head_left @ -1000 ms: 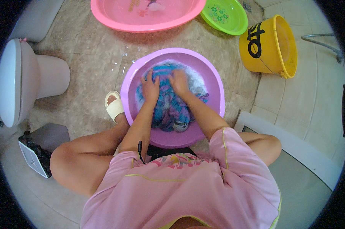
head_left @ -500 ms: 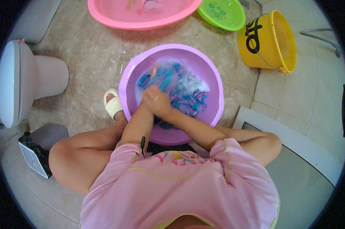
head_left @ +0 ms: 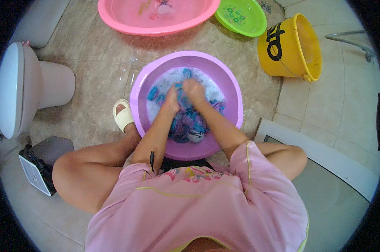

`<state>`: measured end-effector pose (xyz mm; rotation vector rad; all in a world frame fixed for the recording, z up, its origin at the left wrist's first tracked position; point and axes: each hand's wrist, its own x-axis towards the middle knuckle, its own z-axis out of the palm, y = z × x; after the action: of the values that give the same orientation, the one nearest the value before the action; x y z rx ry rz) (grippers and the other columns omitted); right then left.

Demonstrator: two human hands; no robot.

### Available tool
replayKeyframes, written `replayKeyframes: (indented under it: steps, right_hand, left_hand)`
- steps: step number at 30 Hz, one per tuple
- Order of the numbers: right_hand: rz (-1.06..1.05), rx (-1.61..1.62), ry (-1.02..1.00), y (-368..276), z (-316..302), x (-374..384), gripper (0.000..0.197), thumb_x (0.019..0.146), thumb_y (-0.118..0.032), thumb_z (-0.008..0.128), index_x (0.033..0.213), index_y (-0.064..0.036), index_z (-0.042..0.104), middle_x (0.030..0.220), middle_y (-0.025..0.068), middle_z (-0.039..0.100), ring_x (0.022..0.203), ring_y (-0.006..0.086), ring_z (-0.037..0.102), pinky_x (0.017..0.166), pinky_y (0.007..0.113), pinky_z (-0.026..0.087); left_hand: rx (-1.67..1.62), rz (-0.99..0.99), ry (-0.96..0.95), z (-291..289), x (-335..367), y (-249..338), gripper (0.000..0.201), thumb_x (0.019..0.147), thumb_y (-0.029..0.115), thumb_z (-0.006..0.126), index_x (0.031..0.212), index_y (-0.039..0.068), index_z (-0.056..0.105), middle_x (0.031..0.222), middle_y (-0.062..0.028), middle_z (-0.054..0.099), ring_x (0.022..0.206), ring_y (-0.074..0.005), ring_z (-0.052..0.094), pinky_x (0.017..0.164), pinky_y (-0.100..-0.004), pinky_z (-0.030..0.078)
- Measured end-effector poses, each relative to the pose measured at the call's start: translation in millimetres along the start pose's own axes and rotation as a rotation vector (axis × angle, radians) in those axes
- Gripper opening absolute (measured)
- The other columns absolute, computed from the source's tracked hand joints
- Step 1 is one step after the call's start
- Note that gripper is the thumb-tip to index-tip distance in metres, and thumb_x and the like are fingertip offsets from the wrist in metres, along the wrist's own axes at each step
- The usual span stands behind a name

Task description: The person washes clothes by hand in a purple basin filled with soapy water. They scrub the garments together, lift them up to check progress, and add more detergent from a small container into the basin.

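Between my knees stands a purple basin (head_left: 138,98) with foamy suds (head_left: 207,80) in it. A wet blue and purple patterned garment (head_left: 185,122) lies bunched in the suds, partly under water. My left hand (head_left: 172,100) grips a fold of it near the basin's middle. Just to the right and slightly higher, my right hand (head_left: 194,91), smeared by motion, is closed on the same cloth. Most of the fingers of both hands are hidden. A pale grey patch (head_left: 195,136) shows at the garment's near edge.
A pink basin (head_left: 164,28) and a green basin (head_left: 254,31) stand beyond, with a yellow bucket (head_left: 278,48) at the right. On the left are a white toilet (head_left: 57,83) and a lined bin (head_left: 51,151). A glass-panelled frame (head_left: 316,147) lies right.
My hands, crossed at the wrists before, are now side by side. The right hand has moved right and farther away. More of the garment shows at the basin's near side.
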<state>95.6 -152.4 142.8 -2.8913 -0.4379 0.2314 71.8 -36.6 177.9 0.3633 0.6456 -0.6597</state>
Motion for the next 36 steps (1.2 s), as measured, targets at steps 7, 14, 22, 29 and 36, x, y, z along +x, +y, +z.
replayKeyframes:
  steps: [7, 14, 22, 29, 36]
  right_hand:
    - [0.033, 0.528, 0.221, -2.4, -4.3, 13.9, 0.027, 0.083, -0.014, 0.04, 0.102, -0.0004, 0.053, 0.101, 0.0241, 0.051, 0.099, 0.0383, 0.044, 0.088, 0.043, 0.033]
    - [-0.124, 0.254, -0.109, 22.6, 40.5, 15.3, 0.042, 0.079, -0.008, 0.038, 0.12, 0.0007, 0.04, 0.109, 0.0256, 0.046, 0.103, 0.0404, 0.041, 0.095, 0.044, 0.027]
    - [-0.066, 0.596, 0.282, -83.0, -49.3, -41.3, 0.022, 0.076, -0.013, 0.051, 0.096, -0.0057, 0.055, 0.089, 0.0179, 0.053, 0.09, 0.0364, 0.049, 0.081, 0.042, 0.037]
    - [-0.083, -0.099, 0.033, -18.5, -34.4, -1.8, 0.024, 0.077, -0.027, 0.048, 0.074, -0.0039, 0.056, 0.085, 0.0183, 0.058, 0.071, 0.0311, 0.057, 0.057, 0.041, 0.043]
    - [-0.056, 0.351, 0.072, -81.9, -54.9, -60.0, 0.024, 0.077, -0.028, 0.049, 0.079, -0.0078, 0.062, 0.08, 0.0163, 0.06, 0.071, 0.0339, 0.057, 0.062, 0.042, 0.045]
  left_hand:
    - [0.738, 0.821, 0.724, -39.3, 5.0, 17.7, 0.051, 0.079, 0.035, 0.055, 0.113, -0.003, 0.046, 0.119, -0.0252, 0.037, 0.108, -0.0321, 0.043, 0.09, -0.0408, 0.037]
    - [1.786, 0.71, 0.538, -86.8, 51.5, 6.7, 0.052, 0.077, 0.034, 0.055, 0.124, 0.014, 0.043, 0.117, -0.0209, 0.046, 0.109, -0.0348, 0.043, 0.095, -0.0436, 0.031]
    - [0.017, 0.252, 0.081, -28.4, 10.1, 22.0, 0.042, 0.082, 0.04, 0.045, 0.108, 0.007, 0.052, 0.105, -0.0087, 0.054, 0.097, -0.0215, 0.05, 0.086, -0.035, 0.038]
    - [-0.004, 0.095, -0.058, -2.8, 10.2, -21.1, 0.026, 0.081, 0.033, 0.045, 0.091, 0.011, 0.056, 0.084, -0.0055, 0.058, 0.075, -0.0165, 0.055, 0.067, -0.0308, 0.046]
    - [-0.299, 0.133, -0.213, -7.5, 6.4, -20.2, 0.032, 0.082, 0.035, 0.04, 0.088, 0.009, 0.058, 0.086, -0.0096, 0.059, 0.079, -0.0236, 0.054, 0.078, -0.0376, 0.043]
